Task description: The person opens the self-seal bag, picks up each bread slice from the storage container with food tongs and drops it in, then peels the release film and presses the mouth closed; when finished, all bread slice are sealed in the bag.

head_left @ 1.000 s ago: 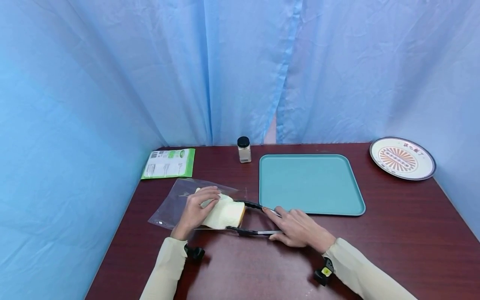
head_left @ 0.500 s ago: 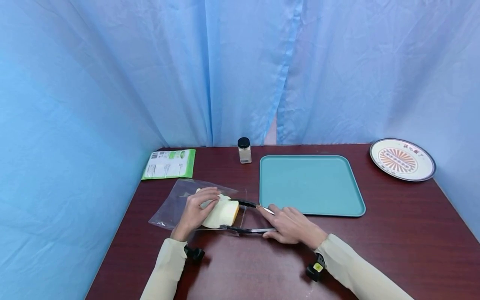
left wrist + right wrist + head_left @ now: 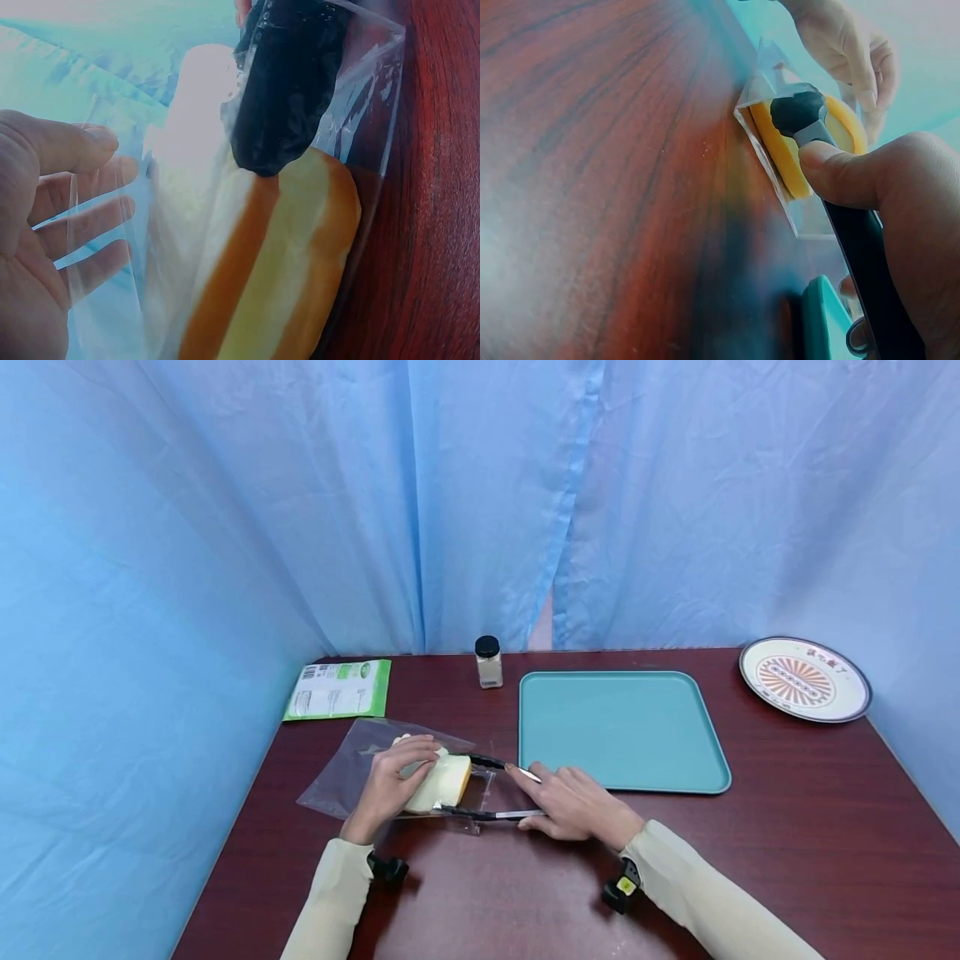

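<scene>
Sliced bread (image 3: pixel 446 781) with a yellow-brown crust lies within a clear plastic bag (image 3: pixel 341 768); its sliced layers (image 3: pixel 300 255) show in the left wrist view. My left hand (image 3: pixel 401 777) pinches the bag's upper film near its mouth, over the bread; that film crosses the fingers (image 3: pixel 90 217) in the left wrist view. In my right hand (image 3: pixel 577 806) is a pair of tongs (image 3: pixel 862 255) with black tips, thumb on one arm and index finger along the other. The black tips flank the bread and reach inside the bag's mouth.
Right of the bag lies a teal tray (image 3: pixel 622 731). Behind stand a black-lidded jar (image 3: pixel 489 664) and a green-and-white packet (image 3: pixel 337 689). A patterned plate (image 3: pixel 806 681) leans at the far right. Blue curtains (image 3: pixel 480 510) border the dark red table (image 3: pixel 480 893).
My right hand has moved left, and the tongs with the bread have slid further into the bag. The left hand stays in about the same place on the bag.
</scene>
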A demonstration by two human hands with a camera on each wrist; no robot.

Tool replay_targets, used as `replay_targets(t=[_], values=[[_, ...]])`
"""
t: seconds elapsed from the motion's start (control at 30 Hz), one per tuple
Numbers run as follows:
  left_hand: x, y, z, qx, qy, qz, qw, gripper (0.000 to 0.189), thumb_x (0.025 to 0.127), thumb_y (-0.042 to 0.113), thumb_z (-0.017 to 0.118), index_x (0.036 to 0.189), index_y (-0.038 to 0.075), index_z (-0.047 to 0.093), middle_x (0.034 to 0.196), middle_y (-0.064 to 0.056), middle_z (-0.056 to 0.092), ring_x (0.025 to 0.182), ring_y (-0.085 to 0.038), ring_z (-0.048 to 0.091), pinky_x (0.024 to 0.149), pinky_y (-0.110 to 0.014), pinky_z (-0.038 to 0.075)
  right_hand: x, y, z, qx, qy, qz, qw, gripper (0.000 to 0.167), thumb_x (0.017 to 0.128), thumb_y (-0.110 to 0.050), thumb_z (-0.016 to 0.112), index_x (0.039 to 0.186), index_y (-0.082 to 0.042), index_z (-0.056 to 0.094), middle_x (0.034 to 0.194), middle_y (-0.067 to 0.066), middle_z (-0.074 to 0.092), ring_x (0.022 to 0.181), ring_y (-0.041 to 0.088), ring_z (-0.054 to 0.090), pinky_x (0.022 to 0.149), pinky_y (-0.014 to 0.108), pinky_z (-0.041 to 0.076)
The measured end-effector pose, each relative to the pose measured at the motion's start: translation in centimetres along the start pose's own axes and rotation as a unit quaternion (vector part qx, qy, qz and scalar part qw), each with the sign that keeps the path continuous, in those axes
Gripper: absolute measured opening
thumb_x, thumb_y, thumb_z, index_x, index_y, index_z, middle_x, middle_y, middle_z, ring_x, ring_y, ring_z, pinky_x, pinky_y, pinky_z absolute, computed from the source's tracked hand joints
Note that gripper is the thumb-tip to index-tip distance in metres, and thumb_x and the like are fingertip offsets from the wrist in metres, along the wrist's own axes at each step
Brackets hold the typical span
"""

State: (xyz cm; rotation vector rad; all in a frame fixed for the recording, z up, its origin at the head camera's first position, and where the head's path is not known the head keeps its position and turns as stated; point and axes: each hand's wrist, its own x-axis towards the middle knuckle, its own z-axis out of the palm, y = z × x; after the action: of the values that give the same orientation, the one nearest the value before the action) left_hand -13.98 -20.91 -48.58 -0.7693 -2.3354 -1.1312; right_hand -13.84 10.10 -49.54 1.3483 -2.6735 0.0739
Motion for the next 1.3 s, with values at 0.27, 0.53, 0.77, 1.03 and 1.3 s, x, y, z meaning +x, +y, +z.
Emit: replay_targets(t=[0.27,0.53,0.77,1.03,1.3], values=[[0.1,0.0,0.0,0.007,0.003,0.003,1.0000,0.015,0.079,-0.008,0.077,0.091,0.000,0.078,0.103,-0.016,0.077,0.107,-0.036,0.070,0.103,-0.048,0.053,-0.1,0.3,0.0,-0.003,-0.005,0.003,1.0000,0.077,0.093,-0.060,0.058,0.149,-0.008,0.045,0.108,0.009,0.064,0.047,0.015,0.040,0.044,0.029,0.039],[0.0,-0.1,0.1,0.002,-0.004,-0.003,1.0000,0.016,0.081,-0.006,0.077,0.095,0.000,0.078,0.104,-0.016,0.077,0.109,-0.036,0.070,0.101,-0.055,0.052,0.4,0.2,0.2,-0.002,0.005,-0.003,1.0000,0.078,0.093,-0.060,0.058,0.149,-0.008,0.046,0.109,0.011,0.065,0.049,0.017,0.045,0.046,0.031,0.044],[-0.1,-0.3,0.2,-0.002,-0.003,0.004,1.0000,0.016,0.081,-0.007,0.076,0.096,0.000,0.078,0.104,-0.016,0.077,0.106,-0.038,0.069,0.096,-0.048,0.056,0.9,0.1,0.2,0.000,0.004,-0.001,1.0000,0.077,0.094,-0.060,0.058,0.149,-0.008,0.046,0.109,0.010,0.065,0.050,0.017,0.046,0.046,0.031,0.044],[0.0,-0.2,0.1,-0.001,-0.002,0.009,1.0000,0.015,0.080,-0.007,0.076,0.093,0.002,0.078,0.104,-0.018,0.077,0.108,-0.036,0.070,0.102,-0.033,0.055,1.6,-0.2,0.3,0.007,0.002,-0.002,1.0000,0.077,0.094,-0.061,0.057,0.149,-0.008,0.045,0.114,0.013,0.066,0.052,0.023,0.054,0.052,0.037,0.051],[0.1,-0.2,0.2,0.001,0.000,0.014,0.9999,0.015,0.080,-0.008,0.076,0.092,0.001,0.078,0.103,-0.017,0.077,0.107,-0.036,0.070,0.104,-0.024,0.052,2.4,-0.6,0.4,0.016,-0.009,0.002,0.9998,0.077,0.094,-0.061,0.056,0.150,-0.008,0.044,0.114,0.012,0.066,0.058,0.023,0.058,0.055,0.037,0.052]])
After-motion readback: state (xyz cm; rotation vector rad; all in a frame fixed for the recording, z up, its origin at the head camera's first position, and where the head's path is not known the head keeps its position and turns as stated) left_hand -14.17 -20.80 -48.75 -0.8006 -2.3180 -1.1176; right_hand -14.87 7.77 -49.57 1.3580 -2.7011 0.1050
